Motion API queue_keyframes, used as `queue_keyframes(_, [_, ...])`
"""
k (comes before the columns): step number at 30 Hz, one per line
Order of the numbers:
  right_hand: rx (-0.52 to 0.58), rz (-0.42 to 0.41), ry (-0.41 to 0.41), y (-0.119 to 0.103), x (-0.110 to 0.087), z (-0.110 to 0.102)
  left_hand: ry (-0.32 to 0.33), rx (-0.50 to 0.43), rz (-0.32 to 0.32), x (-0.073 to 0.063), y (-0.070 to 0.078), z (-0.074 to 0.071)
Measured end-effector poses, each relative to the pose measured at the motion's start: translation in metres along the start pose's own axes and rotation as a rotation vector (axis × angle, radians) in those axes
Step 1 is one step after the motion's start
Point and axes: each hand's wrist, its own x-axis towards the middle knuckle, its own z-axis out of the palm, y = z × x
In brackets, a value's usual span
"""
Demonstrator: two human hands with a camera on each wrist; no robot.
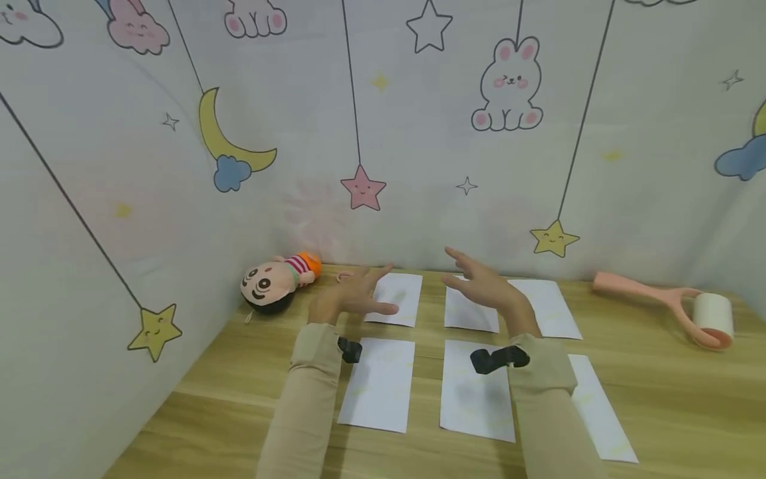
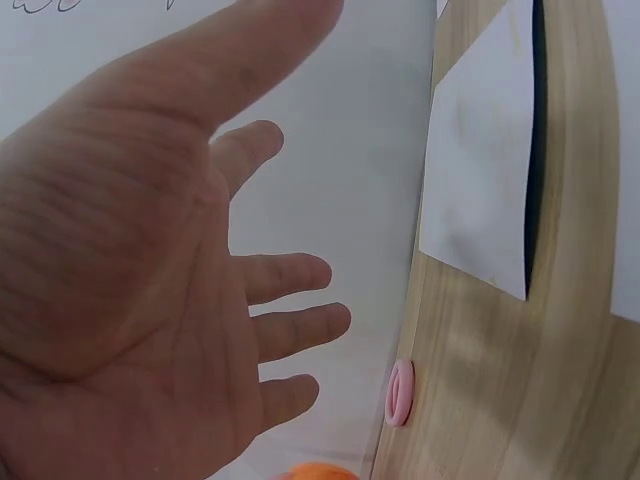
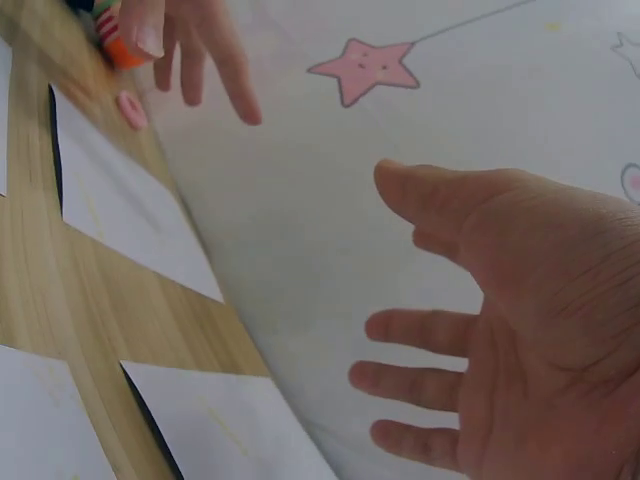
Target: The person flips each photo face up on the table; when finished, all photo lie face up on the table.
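Both hands hang over the back of the table with fingers spread and nothing in them. The left hand overlaps the back-left white card in the head view, its palm and apart fingers showing in the left wrist view. My right hand is above the back-middle card, thumb toward the left hand. Further white cards lie flat in two rows: a front-left card, a front-middle card, a back-right card and a front-right card, the last partly hidden by the right sleeve.
A doll with a striped top lies at the back left, near a small pink ring. At the right is a pink-handled lint roller with a white roll. A patterned cloth wall rises behind the table.
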Motion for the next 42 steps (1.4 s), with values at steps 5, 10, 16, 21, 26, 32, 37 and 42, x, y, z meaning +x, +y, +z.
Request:
queue_keyframes(5, [0.063,0.021,-0.012,-0.001,0.0,0.003,-0.012,-0.021,0.048,0.006,0.007,0.004])
queue_keyframes(10, [0.097,0.033,-0.044,-0.003,0.005,0.005,-0.028,0.0,0.061,0.013,0.007,0.003])
queue_keyframes(16, [0.123,0.004,-0.085,-0.005,0.015,0.015,-0.029,-0.015,0.045,0.01,0.002,-0.005])
queue_keyframes(21, [0.151,0.043,-0.121,-0.006,0.021,0.027,-0.041,-0.105,0.022,0.006,-0.005,-0.006])
queue_keyframes(26, [0.229,0.109,-0.15,-0.008,0.027,0.035,-0.054,-0.136,0.001,0.009,-0.014,-0.001])
queue_keyframes(32, [0.245,0.115,-0.148,-0.006,0.034,0.043,-0.055,-0.129,-0.039,0.012,-0.017,0.001])
queue_keyframes(37, [0.267,0.165,-0.155,-0.006,0.037,0.05,-0.058,-0.191,-0.055,0.01,-0.02,0.004])
queue_keyframes(42, [0.342,0.251,-0.148,-0.01,0.035,0.057,-0.023,-0.37,-0.149,0.009,-0.021,0.009])
